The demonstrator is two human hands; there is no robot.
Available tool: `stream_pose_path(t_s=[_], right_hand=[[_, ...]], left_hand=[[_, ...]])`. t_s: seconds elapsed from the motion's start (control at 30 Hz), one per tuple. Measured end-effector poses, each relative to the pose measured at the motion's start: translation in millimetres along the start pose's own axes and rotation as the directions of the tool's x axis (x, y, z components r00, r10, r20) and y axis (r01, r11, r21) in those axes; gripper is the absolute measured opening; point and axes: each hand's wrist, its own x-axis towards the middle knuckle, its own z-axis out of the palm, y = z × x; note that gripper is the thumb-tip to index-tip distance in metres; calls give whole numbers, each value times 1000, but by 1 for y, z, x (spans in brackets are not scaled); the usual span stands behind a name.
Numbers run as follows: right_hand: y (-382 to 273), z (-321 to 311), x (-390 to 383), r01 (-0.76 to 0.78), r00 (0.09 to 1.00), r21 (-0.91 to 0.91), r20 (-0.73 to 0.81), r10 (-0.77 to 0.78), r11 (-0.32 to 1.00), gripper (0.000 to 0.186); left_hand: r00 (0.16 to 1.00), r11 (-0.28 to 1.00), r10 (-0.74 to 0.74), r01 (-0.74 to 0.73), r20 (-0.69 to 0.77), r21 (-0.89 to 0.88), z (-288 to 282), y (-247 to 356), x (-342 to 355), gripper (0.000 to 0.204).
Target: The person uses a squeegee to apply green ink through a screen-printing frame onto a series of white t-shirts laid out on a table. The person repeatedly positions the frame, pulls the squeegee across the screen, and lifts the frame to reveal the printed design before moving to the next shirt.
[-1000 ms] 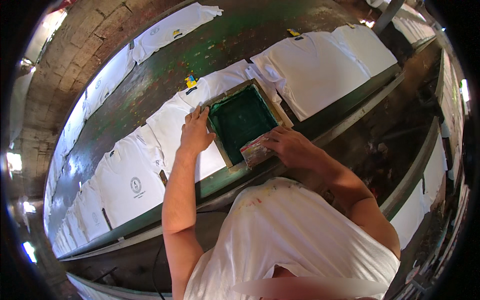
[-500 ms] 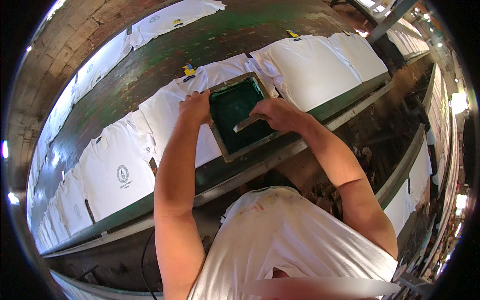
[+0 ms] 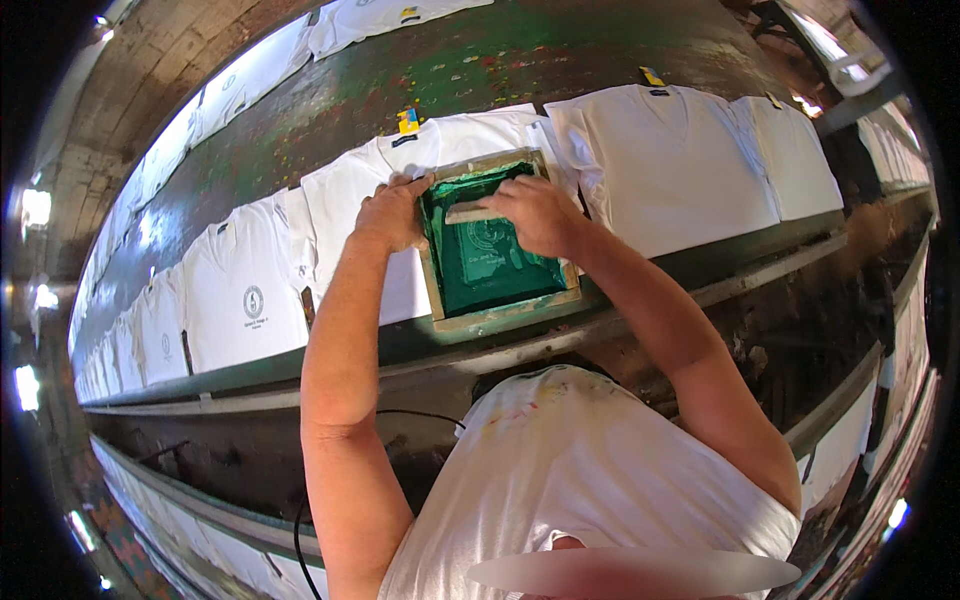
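Observation:
A wooden-framed printing screen [image 3: 505, 312] with green mesh lies over a white T-shirt [image 3: 345, 205] on the long table. Fingers of my left hand [image 3: 393, 213] are closed round the frame's upper left side. In my right hand [image 3: 540, 212] is a squeegee [image 3: 470, 211], held across the far half of the mesh inside the frame. Just below the squeegee, a round emblem and some lettering show in lighter green on the mesh. Green ink gathers along the frame's inner far edge. The screen hides most of the shirt beneath it.
To the left, a white T-shirt [image 3: 235, 270] bears a small dark round print; more shirts continue beyond it. A plain white T-shirt [image 3: 670, 170] lies on the right. A rail [image 3: 640, 310] runs along the table's near edge. A black cable [image 3: 303, 545] hangs beside my left arm.
The squeegee has moved away from me, toward the screen's far end. The emblem on the mesh now shows, where it was dark before. My left hand keeps its hold on the frame.

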Motion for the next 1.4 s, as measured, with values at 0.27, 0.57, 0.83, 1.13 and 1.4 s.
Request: stream_pose_path(t_s=[0.27, 0.57, 0.83, 1.13, 1.4], right_hand=[[-43, -2, -67, 174, 984, -73, 38, -171, 982, 38], [5, -28, -28, 95, 953, 272, 254, -167, 957, 38], [26, -9, 22, 32, 995, 47, 98, -36, 998, 52], [-49, -16, -66, 118, 973, 44, 192, -124, 992, 58], [10, -17, -7, 20, 984, 191, 168, -53, 981, 40]], left_hand=[[1000, 999, -18, 17, -19, -45, 11, -3, 2, 129], [1000, 997, -15, 13, -17, -75, 4, 1, 0, 125], [998, 995, 9, -14, -59, -98, 10, -5, -1, 126], [1000, 994, 6, -8, -22, -105, 2, -1, -2, 123], [998, 997, 25, -29, -50, -70, 3, -1, -4, 123]])
